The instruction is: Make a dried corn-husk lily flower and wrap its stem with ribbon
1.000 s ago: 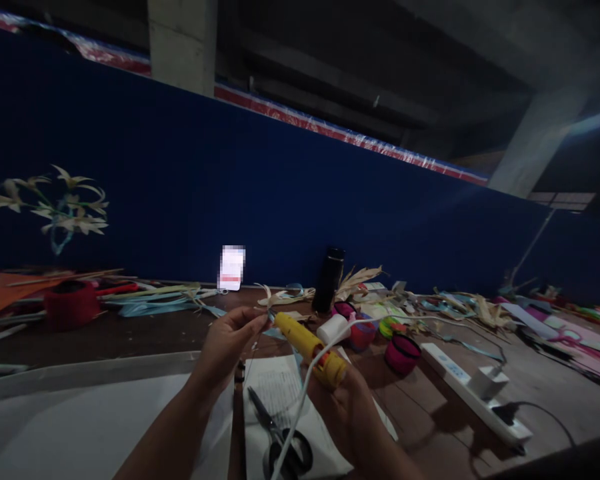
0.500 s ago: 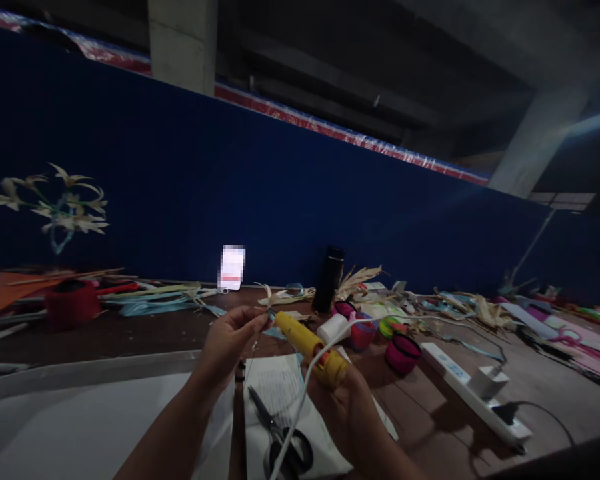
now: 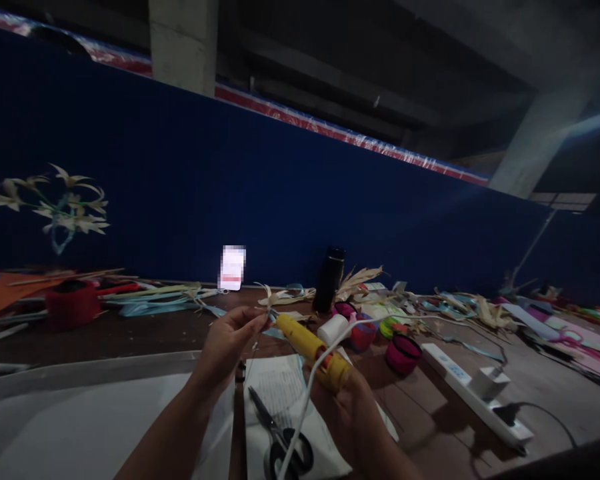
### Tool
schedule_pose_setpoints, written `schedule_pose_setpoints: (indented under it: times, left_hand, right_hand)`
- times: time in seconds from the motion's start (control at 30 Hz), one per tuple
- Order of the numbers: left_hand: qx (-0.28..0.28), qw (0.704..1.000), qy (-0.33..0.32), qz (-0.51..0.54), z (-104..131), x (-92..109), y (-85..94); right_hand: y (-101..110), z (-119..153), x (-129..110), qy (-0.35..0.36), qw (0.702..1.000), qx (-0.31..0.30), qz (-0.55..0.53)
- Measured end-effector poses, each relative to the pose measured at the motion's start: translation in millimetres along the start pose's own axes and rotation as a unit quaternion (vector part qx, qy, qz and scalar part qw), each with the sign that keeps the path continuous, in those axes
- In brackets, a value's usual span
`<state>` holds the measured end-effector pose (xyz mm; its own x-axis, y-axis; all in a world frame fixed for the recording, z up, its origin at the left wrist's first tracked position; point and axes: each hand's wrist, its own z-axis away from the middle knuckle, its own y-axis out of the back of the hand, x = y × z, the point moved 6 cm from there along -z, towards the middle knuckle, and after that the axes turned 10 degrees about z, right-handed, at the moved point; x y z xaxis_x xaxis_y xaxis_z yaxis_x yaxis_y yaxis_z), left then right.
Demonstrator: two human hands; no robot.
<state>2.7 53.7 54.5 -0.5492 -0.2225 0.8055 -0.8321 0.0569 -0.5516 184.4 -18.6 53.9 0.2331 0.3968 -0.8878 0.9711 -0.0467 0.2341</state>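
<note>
My right hand (image 3: pixel 350 413) grips a yellow hot glue gun (image 3: pixel 300 337), its metal nozzle pointing left toward my other hand. A white cord (image 3: pixel 311 380) crosses in front of the glue gun. The fingers of my left hand (image 3: pixel 225 343) are pinched on a small pale corn husk flower (image 3: pixel 266 295), whose curled tips stick up above the fingertips. The nozzle is right at the flower's base; whether they touch I cannot tell. Below the hands, black-handled scissors (image 3: pixel 277 433) lie on a printed sheet of paper (image 3: pixel 273 373).
A white power strip (image 3: pixel 447 367) with plugs sits to the right. Behind are a lit phone (image 3: pixel 232 268), a black bottle (image 3: pixel 329 280), several tape rolls and husk strips. On the left stand a husk-flower arrangement (image 3: pixel 63 207) and a white tray (image 3: pixel 105 367).
The glue gun and my right hand have shifted very slightly right and down, and the cord with them. My left hand keeps its pinch in the same place.
</note>
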Motion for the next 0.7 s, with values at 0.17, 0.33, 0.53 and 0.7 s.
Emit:
schedule_pose_setpoints:
  times: [0.17,0.33,0.53,0.7]
  left_hand:
    - [-0.003,1.0,-0.003,0.005,2,2,-2.2]
    - [0.006,1.0,0.0,0.012,2,2,-1.8]
    - [0.016,1.0,0.005,0.023,2,3,-2.1]
    - [0.023,0.999,0.004,0.042,1,5,0.5]
  right_hand:
    - [-2,-3,-6,-0.009,1.0,-0.009,-0.01]
    - [-3,-5,-11,-0.012,1.0,-0.004,-0.014]
    - [8,-1,-15,0.035,0.997,0.005,0.064]
    - [38,5,-12,0.074,0.981,-0.009,0.181]
